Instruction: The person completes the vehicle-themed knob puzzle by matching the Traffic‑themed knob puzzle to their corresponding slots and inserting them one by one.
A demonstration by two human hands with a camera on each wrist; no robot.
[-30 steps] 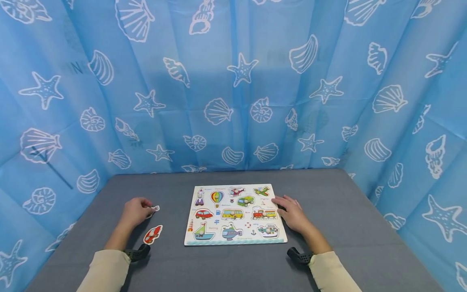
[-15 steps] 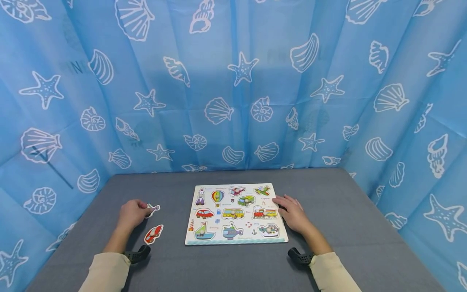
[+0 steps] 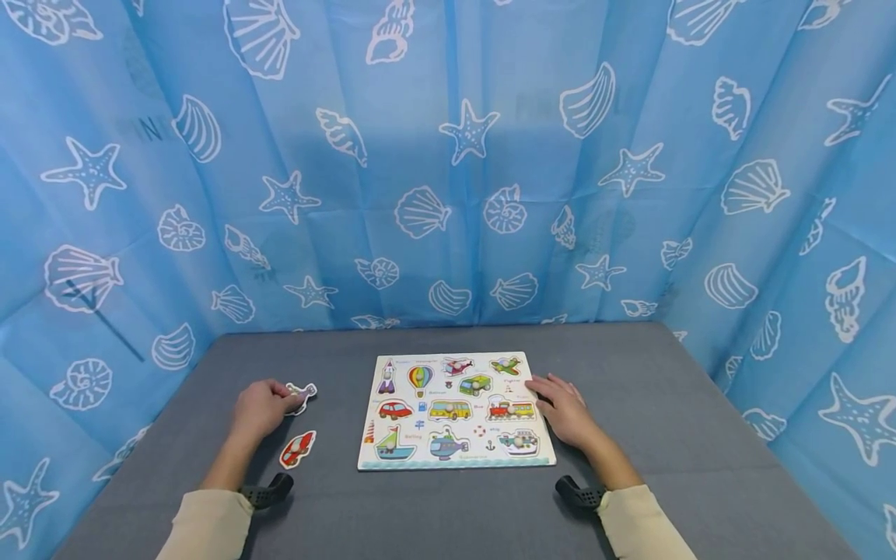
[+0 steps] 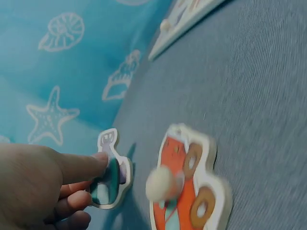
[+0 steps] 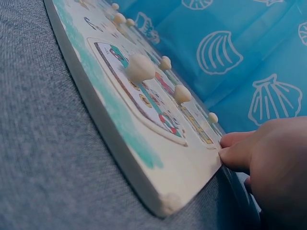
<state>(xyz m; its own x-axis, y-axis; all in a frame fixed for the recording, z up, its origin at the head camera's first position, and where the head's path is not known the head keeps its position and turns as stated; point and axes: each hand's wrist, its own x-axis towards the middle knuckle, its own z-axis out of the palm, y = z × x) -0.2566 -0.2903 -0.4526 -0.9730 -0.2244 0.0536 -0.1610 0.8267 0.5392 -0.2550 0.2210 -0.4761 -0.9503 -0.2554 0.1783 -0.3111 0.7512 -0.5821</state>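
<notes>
In the left wrist view, my left hand pinches a purple-and-teal puzzle piece with a white outline, a digit over its face and other fingers curled beside it. Its narrow tail sticks out past the fingertips. In the head view this left hand is at the table's left side. Closer to the wrist lies a red car puzzle piece, its round wooden knob facing up in the left wrist view. My right hand rests at the right edge of the white puzzle board, fingers extended and touching the edge.
Several vehicle pictures cover the board, many with wooden knobs standing up, such as the ship. A grey cloth covers the table. A blue curtain with white shells hangs behind and at both sides.
My left hand has shifted the purple-and-teal piece slightly right and turned it, so more of it shows past the fingers. The right hand stays at the board's edge.
</notes>
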